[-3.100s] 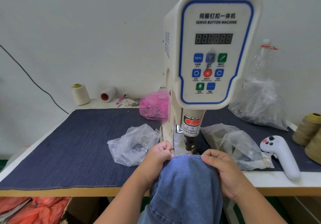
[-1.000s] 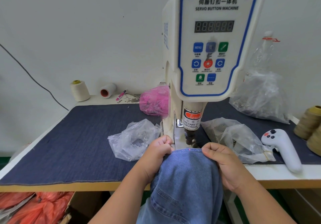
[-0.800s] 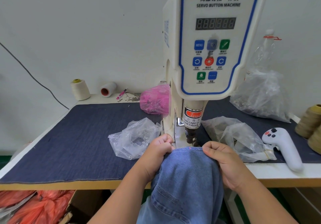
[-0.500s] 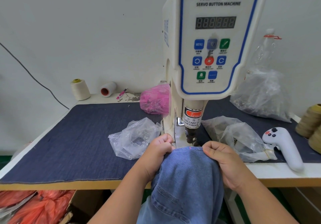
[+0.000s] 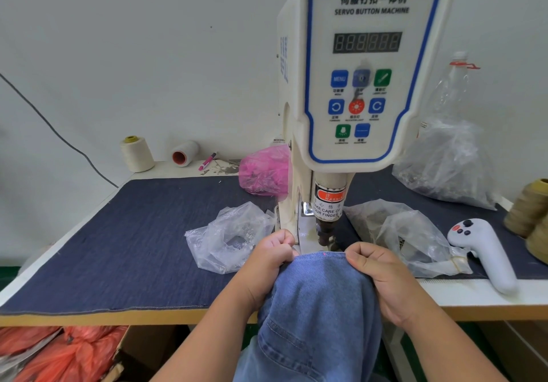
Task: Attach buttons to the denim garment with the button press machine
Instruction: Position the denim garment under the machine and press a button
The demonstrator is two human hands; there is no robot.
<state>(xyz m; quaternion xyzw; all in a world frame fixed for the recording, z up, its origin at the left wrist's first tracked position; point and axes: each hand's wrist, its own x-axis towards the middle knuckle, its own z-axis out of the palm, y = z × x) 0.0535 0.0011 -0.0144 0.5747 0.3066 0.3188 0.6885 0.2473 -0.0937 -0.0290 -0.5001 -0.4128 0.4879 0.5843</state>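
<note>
Denim garment (image 5: 320, 301), soft blue twill, bunches just below the button press machine (image 5: 364, 85); left hand (image 5: 267, 260) and right hand (image 5: 382, 278) curl fingers, gripping its folded edge.

Lower die: hidden behind the folded top edge of the denim garment (image 5: 320, 301), below the press head (image 5: 326, 232).
Fingertips: those of the left hand (image 5: 268, 258) and right hand (image 5: 382, 278) curl out of sight into the cloth.
Clear bag (image 5: 229, 237): contents too small to tell, perhaps buttons.
Button machine (image 5: 367, 64): top cut off by the frame.
Thread cones (image 5: 533, 215): cropped at the right edge.
</note>
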